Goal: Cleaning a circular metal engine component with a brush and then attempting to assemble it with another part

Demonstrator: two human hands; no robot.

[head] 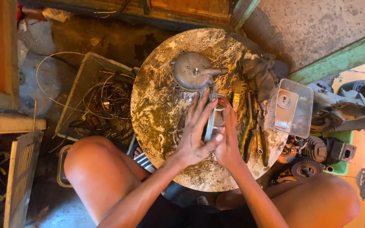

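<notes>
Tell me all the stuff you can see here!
Round table: one, stained brown and white, centre.
Round metal cover: one, grey, far side of the table.
Flat metal part: one, silvery, between both hands.
Hand tools: several, dark and yellow, right side of the table.
Rag: one, grey, table's far right edge.
Clear plastic box: one, right of the table.
Engine parts: several, dark grey, floor at right.
Tangled wires: one pile, dark, in a tray at left.
Left hand: one, on the metal part.
Right hand: one, on the metal part.
</notes>
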